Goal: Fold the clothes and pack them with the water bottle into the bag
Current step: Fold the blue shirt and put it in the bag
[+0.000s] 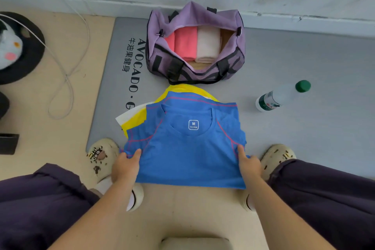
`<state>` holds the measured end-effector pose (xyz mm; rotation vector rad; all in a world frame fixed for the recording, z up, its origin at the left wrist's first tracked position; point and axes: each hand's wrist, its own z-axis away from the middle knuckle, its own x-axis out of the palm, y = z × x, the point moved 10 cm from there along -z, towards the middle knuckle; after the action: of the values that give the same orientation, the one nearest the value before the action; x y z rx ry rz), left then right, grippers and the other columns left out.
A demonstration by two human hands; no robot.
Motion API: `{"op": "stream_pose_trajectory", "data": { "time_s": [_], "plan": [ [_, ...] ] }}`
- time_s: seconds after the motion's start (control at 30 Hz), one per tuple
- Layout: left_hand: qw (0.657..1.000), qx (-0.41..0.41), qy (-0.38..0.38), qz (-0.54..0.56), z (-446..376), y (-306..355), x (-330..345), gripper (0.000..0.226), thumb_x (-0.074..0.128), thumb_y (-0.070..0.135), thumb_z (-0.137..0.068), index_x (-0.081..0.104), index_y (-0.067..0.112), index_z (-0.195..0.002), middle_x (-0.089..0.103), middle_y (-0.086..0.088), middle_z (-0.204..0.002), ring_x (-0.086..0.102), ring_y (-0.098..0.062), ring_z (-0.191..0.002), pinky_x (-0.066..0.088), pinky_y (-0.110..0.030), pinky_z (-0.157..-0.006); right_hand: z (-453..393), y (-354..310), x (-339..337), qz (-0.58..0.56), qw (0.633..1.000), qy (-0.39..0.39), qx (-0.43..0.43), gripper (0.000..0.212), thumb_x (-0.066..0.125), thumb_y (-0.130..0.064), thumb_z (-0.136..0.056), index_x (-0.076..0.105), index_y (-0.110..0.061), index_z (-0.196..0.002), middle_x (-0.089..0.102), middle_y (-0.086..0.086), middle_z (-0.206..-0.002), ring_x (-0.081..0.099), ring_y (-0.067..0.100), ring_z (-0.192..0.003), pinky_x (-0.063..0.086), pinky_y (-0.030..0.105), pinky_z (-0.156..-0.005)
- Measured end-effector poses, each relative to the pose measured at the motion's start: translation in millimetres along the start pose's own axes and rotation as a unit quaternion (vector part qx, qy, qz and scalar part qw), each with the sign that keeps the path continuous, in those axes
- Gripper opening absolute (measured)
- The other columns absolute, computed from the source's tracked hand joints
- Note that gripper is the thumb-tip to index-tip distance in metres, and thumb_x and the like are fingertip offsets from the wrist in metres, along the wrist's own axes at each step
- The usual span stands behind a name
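A cable was seen looped on the bare floor at the far left, beside the grey mat. The left hand was found closed on the left edge of the blue shirt, thumb on top and fingers tucked beneath the cloth. The shirt was held spread between both hands, collar away from the person and size label showing, its upper part lying over a yellow shirt and a white garment on the mat. Beyond these, the purple bag was noted open against the wall, with a pink folded piece and a cream folded piece packed side by side inside. The right hand was closed likewise on the shirt's right edge. The bottle, green-capped, was recorded lying on the mat to the right, well apart from the bag.
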<state>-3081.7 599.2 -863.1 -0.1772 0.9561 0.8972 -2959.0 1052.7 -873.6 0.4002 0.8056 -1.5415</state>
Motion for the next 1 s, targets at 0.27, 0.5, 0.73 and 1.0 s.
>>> {"op": "stream_pose_trajectory", "data": {
  "time_s": [0.27,0.5,0.73,1.0],
  "plan": [
    [0.977,0.19,-0.045,0.09,-14,133,-12,0.036,0.066,0.025,-0.088,0.059,0.015,-0.122,0.059,-0.002,-0.124,0.056,-0.025,-0.117,0.042,-0.033,-0.089,6,-119,-24,0.018,0.967,0.05,-0.25,0.028,0.061,-0.031,-0.09,0.059,-0.006,-0.103,0.061,0.009,-0.105,0.058,0.027,-0.097,0.044,0.035,-0.081],
    [0.928,0.302,-0.217,-0.022,-16,211,14,0.028,0.073,0.024,-0.085,0.067,0.027,-0.112,0.062,0.007,-0.11,0.056,-0.01,-0.104,0.04,-0.021,-0.08,11,-211,28,0.087,0.912,-0.152,-0.372,0.023,0.063,-0.012,-0.088,0.065,-0.012,-0.112,0.064,-0.002,-0.103,0.057,0.013,-0.096,0.041,0.017,-0.084],
    [0.911,0.272,-0.308,-0.035,-36,194,22,0.015,0.08,0.032,-0.079,0.074,0.019,-0.083,0.071,-0.003,-0.086,0.06,-0.013,-0.079,0.043,-0.03,-0.076,1,-217,41,0.2,0.893,-0.19,-0.355,0.012,0.067,-0.024,-0.089,0.06,-0.016,-0.083,0.048,-0.005,-0.07,0.048,0.017,-0.073,0.037,0.026,-0.067],
    [0.917,0.254,-0.283,0.119,-47,214,-4,0.017,0.078,0.022,-0.082,0.072,0.007,-0.087,0.073,-0.005,-0.085,0.064,-0.012,-0.075,0.049,-0.025,-0.072,6,-245,10,-0.013,0.892,-0.312,-0.329,0.01,0.067,-0.017,-0.091,0.066,-0.018,-0.081,0.068,0.005,-0.086,0.06,0.016,-0.081,0.049,0.03,-0.078]
  ]
}}
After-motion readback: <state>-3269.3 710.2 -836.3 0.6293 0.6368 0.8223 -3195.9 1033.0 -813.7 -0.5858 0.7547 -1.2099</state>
